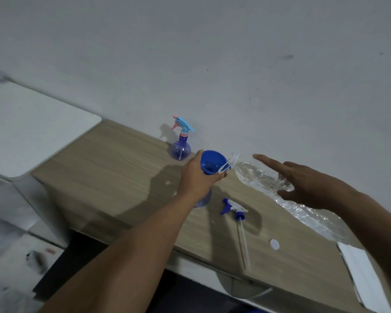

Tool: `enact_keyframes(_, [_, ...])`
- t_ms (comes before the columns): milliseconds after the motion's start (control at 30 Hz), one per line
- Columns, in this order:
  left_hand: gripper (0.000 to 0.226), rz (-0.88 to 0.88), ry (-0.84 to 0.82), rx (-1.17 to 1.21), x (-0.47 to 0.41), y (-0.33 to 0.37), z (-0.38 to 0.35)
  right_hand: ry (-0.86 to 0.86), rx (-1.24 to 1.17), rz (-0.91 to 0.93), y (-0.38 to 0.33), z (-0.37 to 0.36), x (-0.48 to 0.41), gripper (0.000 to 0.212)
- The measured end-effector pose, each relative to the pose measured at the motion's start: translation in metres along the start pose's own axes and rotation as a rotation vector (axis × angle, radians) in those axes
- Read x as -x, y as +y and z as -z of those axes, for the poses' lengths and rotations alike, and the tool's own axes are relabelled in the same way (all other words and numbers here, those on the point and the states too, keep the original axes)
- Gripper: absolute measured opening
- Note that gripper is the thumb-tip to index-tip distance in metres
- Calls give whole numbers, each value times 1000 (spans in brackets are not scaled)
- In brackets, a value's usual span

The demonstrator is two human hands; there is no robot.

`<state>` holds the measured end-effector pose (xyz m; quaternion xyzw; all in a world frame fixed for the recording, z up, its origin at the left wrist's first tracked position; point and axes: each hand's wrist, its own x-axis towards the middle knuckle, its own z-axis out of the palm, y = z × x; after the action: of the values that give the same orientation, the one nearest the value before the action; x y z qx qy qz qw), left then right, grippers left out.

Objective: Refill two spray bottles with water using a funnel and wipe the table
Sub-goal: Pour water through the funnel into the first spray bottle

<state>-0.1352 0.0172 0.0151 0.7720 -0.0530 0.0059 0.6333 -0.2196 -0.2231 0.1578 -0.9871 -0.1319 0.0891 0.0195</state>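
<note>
The left hand [199,177] curls tight round the neck of the spray bottle [204,198], with the blue funnel [212,161] just above its fingers. The right hand [303,184] grips a tilted water bottle [257,177], forefinger straight, its mouth at the left fingertips.

Wall [212,53]: pale grey, plain, fills the upper half.
Smudge [287,56]: dark, on the wall, upper right.
White panel [32,127]: flat, rounded corner, far left.
Floor [9,256]: pale, blurred, dark marks, lower left.
White disc [274,243]: small, round, lying flat.
</note>
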Motion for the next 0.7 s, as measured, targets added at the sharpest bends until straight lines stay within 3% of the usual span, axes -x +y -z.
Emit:
enact_keyframes(400, [90, -2, -7, 25, 0, 0, -1, -40, 19, -10, 0, 5, -7, 111])
enact_keyframes(700, [67, -49, 11, 41, 4, 4, 1, -87, 59, -15, -6, 15, -10, 111])
